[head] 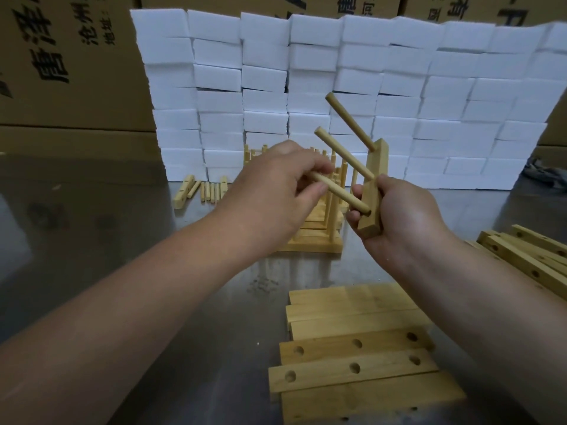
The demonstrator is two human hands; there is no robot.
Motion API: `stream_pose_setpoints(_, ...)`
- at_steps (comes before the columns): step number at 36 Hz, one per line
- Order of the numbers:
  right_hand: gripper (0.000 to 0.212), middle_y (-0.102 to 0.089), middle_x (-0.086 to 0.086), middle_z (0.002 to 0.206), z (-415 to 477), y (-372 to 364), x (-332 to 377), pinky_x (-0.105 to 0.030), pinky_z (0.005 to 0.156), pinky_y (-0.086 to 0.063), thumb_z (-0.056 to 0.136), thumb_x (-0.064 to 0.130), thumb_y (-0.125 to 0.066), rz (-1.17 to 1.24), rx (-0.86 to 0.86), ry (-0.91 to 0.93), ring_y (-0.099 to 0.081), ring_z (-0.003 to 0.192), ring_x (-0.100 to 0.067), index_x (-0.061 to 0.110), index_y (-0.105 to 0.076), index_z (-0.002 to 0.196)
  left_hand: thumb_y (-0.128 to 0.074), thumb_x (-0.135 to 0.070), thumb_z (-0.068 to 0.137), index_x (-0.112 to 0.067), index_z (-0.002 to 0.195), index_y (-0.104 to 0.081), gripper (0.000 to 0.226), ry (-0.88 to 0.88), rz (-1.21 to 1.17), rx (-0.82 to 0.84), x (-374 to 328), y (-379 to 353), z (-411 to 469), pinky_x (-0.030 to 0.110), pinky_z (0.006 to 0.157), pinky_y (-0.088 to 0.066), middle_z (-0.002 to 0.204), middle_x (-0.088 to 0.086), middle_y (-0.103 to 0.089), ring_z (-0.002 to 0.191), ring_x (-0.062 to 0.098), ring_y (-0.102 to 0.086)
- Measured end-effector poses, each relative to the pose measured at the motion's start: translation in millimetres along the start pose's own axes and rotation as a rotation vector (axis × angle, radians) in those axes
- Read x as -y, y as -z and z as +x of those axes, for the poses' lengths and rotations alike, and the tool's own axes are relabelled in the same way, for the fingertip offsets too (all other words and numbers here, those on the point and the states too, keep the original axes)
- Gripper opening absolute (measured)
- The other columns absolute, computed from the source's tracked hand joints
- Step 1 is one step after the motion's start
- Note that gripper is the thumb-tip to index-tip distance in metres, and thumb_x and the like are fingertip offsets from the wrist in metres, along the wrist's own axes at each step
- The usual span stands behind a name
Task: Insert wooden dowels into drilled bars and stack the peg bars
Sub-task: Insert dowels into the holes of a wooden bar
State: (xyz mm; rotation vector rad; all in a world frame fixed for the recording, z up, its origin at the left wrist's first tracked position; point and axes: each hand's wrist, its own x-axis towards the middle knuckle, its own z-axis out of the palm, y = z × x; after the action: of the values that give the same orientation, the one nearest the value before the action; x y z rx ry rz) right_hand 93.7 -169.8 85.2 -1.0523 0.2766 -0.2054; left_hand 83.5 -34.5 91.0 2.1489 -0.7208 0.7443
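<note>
My right hand (399, 213) grips a wooden bar (376, 179) held upright on end. Two dowels stick out of its upper part toward the upper left, the top one (349, 121) and the middle one (343, 154). My left hand (276, 191) pinches a third dowel (340, 194), whose tip sits at the bar's lowest hole. Behind the hands, a stack of finished peg bars (316, 234) stands on the steel table with dowels pointing up.
Several drilled bars (356, 357) lie at the near edge, more drilled bars (527, 259) at the right. Loose dowels and a bar (202, 191) lie at the back left. A wall of white foam blocks (337, 87) and cardboard boxes (61, 56) stands behind.
</note>
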Motion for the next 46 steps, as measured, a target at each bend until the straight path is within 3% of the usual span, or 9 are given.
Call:
stream_pose_setpoints(2,0.015,-0.058,-0.004,0.068,0,0,-1,-0.017,0.038,-0.041,0.097,0.018,-0.044,-0.014,0.001,0.001,-0.049,0.047,-0.013,0.013,-0.052,0.085,-0.061,-0.013,0.086,-0.025,0.093,-0.065,0.014,-0.004,0.011,0.055,0,2,0,0.033,0.080,-0.050,0.089,-0.010,-0.051,0.081,0.010,-0.057)
stream_pose_setpoints(8,0.016,-0.059,-0.004,0.068,0,0,-1,-0.017,0.038,-0.041,0.097,0.018,-0.045,-0.023,0.008,0.000,-0.050,0.048,-0.013,0.013,-0.052,0.085,-0.059,-0.020,0.087,-0.047,0.076,-0.050,0.030,-0.012,0.039,0.142,0,10,1,0.028,0.070,-0.046,0.077,-0.012,-0.052,0.070,0.005,-0.052)
stream_pose_setpoints(13,0.015,-0.060,-0.003,0.067,-1,0,-1,-0.017,0.038,-0.042,0.097,0.019,-0.045,-0.032,0.015,0.005,-0.052,0.050,-0.013,0.013,-0.053,0.085,-0.059,-0.021,0.087,-0.040,0.080,-0.054,0.020,-0.020,0.051,0.151,2,10,1,0.031,0.069,-0.046,0.075,-0.012,-0.051,0.068,0.005,-0.050)
stream_pose_setpoints(21,0.019,-0.060,-0.002,0.067,-2,0,1,-0.016,0.038,-0.041,0.096,0.016,-0.043,-0.047,0.014,0.036,-0.050,0.050,-0.013,0.012,-0.053,0.081,-0.058,-0.024,0.087,-0.037,0.082,-0.056,0.014,-0.046,0.070,0.169,1,9,0,0.024,0.065,-0.041,0.074,-0.015,-0.050,0.069,0.003,-0.049)
stream_pose_setpoints(31,0.018,-0.059,-0.002,0.067,-3,0,2,-0.018,0.042,-0.044,0.095,0.014,-0.045,-0.054,0.026,0.049,-0.046,0.035,-0.007,0.010,-0.056,0.081,-0.053,-0.035,0.082,-0.027,0.083,-0.064,0.014,-0.123,0.158,0.197,-1,11,0,0.022,0.062,-0.040,0.068,-0.012,-0.051,0.071,0.004,-0.046)
stream_pose_setpoints(34,0.021,-0.060,0.000,0.063,-4,0,3,-0.021,0.045,-0.045,0.095,0.017,-0.046,-0.068,0.040,0.052,-0.046,0.034,-0.007,0.011,-0.057,0.078,-0.062,-0.029,0.083,-0.025,0.083,-0.067,0.006,-0.152,0.190,0.201,-1,12,0,0.028,0.064,-0.042,0.067,-0.012,-0.049,0.070,0.006,-0.047)
stream_pose_setpoints(39,0.026,-0.060,0.003,0.057,-6,-1,3,-0.023,0.048,-0.045,0.095,0.019,-0.046,-0.097,0.060,0.064,-0.047,0.034,-0.008,0.011,-0.058,0.074,-0.063,-0.025,0.085,-0.022,0.094,-0.071,0.013,-0.170,0.216,0.205,-3,12,0,0.035,0.067,-0.045,0.070,-0.012,-0.050,0.071,0.008,-0.049)
stream_pose_setpoints(46,0.029,-0.053,0.005,0.037,-5,-2,3,-0.031,0.056,-0.042,0.094,0.016,-0.042,-0.165,0.059,0.121,-0.045,0.029,-0.008,0.012,-0.055,0.068,-0.055,-0.032,0.086,-0.023,0.094,-0.068,0.018,-0.153,0.276,0.235,-6,10,0,0.023,0.064,-0.039,0.071,-0.012,-0.050,0.071,0.004,-0.047)
